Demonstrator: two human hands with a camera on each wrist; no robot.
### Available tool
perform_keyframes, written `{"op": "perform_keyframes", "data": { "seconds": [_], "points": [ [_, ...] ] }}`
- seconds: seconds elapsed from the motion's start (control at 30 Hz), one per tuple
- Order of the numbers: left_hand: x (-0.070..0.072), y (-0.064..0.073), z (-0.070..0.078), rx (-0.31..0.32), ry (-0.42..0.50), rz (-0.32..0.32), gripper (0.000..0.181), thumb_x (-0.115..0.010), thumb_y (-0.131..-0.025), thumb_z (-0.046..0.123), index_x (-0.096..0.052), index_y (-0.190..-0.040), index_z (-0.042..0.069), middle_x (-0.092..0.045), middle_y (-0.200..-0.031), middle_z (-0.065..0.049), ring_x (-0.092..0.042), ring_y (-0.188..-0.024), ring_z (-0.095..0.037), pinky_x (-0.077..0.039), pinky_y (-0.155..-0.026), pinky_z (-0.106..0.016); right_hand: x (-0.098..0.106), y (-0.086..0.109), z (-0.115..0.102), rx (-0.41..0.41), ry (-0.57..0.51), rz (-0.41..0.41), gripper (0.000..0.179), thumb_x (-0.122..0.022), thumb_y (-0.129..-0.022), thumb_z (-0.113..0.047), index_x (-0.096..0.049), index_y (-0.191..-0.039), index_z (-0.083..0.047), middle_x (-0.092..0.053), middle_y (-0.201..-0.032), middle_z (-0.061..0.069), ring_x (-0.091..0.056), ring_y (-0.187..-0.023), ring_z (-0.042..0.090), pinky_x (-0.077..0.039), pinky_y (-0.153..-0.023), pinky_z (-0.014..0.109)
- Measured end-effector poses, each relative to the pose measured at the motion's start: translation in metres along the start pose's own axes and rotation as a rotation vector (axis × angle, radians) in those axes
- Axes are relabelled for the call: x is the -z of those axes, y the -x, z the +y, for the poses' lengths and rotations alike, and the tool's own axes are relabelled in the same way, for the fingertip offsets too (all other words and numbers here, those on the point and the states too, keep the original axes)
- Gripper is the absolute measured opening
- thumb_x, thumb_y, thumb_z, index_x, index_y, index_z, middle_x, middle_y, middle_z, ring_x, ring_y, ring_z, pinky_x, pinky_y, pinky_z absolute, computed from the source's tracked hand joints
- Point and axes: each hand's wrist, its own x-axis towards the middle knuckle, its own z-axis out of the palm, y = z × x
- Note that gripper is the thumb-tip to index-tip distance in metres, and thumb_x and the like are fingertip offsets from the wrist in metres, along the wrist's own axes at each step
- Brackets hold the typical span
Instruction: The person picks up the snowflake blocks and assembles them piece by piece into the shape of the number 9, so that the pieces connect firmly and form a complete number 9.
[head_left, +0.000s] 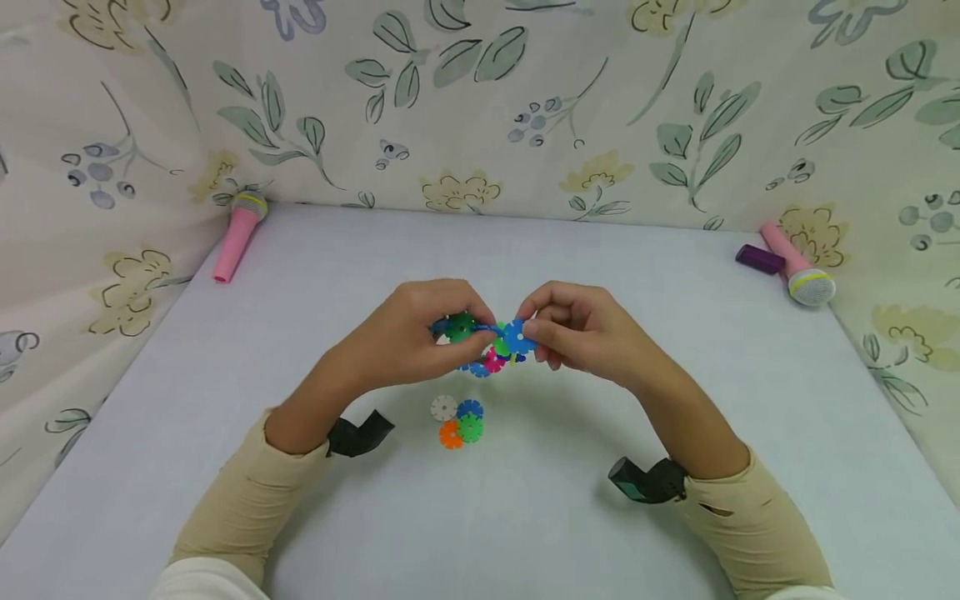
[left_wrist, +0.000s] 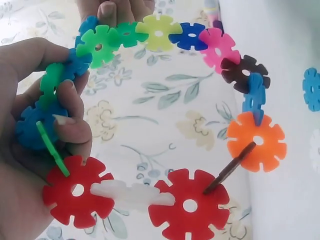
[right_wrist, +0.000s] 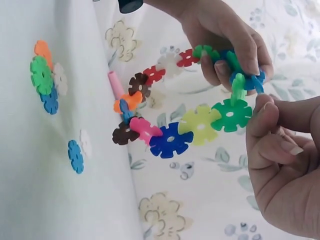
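Observation:
A loop of interlocking snowflake discs (left_wrist: 189, 206) in many colours hangs between both hands, above the table. My left hand (head_left: 420, 337) pinches the loop at a blue disc, with its other fingers curled against blue and green discs. Between thumb and forefinger, my right hand (head_left: 588, 337) pinches a blue disc (head_left: 517, 336) beside a light green disc (left_wrist: 98, 46). The hands almost meet there. Red, white, orange, brown, pink, dark blue and yellow discs make up the rest of the loop. How the two pinched discs join is hidden by fingertips.
Loose orange (head_left: 452, 434), green (head_left: 471, 428), white (head_left: 444, 407) and blue (head_left: 470, 409) discs lie on the white table below the hands. A pink microphone (head_left: 238, 237) lies at the back left; another (head_left: 798, 267) lies at the right beside a dark purple block (head_left: 760, 259).

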Motion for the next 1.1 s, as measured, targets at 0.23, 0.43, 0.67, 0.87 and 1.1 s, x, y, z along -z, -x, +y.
{"op": "perform_keyframes", "data": {
  "seconds": [0.23,0.43,0.67,0.87,1.1],
  "points": [
    [-0.008,-0.001,0.001,-0.064,0.062,0.005,0.011,-0.076,-0.087,0.0,-0.068,-0.089,0.008,-0.063,-0.084,0.008,-0.05,-0.067,-0.006,-0.044,-0.055,-0.026,-0.003,0.0,0.002,-0.019,-0.036,-0.012,0.005,-0.06,-0.099,0.001,-0.061,-0.104,0.003,-0.059,-0.072,0.014,-0.055,-0.059,0.022,-0.045,-0.049,0.022],
    [-0.021,-0.002,-0.001,-0.06,0.049,0.085,0.013,-0.076,-0.086,-0.003,-0.068,-0.083,0.007,-0.063,-0.081,0.006,-0.052,-0.069,-0.007,-0.045,-0.059,-0.025,-0.008,-0.001,0.001,-0.076,-0.014,0.043,0.003,-0.059,-0.099,0.001,-0.059,-0.1,0.004,-0.058,-0.071,0.014,-0.053,-0.056,0.021,-0.042,-0.046,0.023],
    [-0.019,-0.002,-0.004,0.018,-0.032,0.075,0.018,-0.081,-0.085,0.011,-0.068,-0.096,0.008,-0.064,-0.088,0.006,-0.055,-0.075,-0.006,-0.049,-0.063,-0.024,-0.01,-0.003,0.003,-0.014,0.153,0.096,0.011,-0.062,-0.099,-0.006,-0.058,-0.108,-0.002,-0.058,-0.068,0.01,-0.051,-0.053,0.024,-0.042,-0.045,0.027],
    [-0.012,-0.001,-0.007,0.123,-0.153,0.048,0.046,-0.09,-0.076,0.032,-0.071,-0.112,0.01,-0.063,-0.094,0.005,-0.055,-0.087,-0.008,-0.052,-0.069,-0.023,-0.012,-0.001,0.001,0.162,0.273,0.182,0.008,-0.063,-0.098,-0.007,-0.059,-0.104,-0.007,-0.057,-0.066,0.004,-0.05,-0.053,0.019,-0.043,-0.046,0.03],
    [-0.006,-0.002,-0.012,0.181,-0.191,0.065,0.041,-0.09,-0.076,0.023,-0.075,-0.111,0.008,-0.061,-0.086,0.004,-0.054,-0.08,-0.011,-0.049,-0.064,-0.026,-0.033,0.002,0.005,0.229,0.483,-0.221,0.014,-0.068,-0.096,-0.009,-0.066,-0.109,-0.012,-0.06,-0.081,-0.009,-0.055,-0.067,0.008,-0.048,-0.058,0.025]
  ]
}}
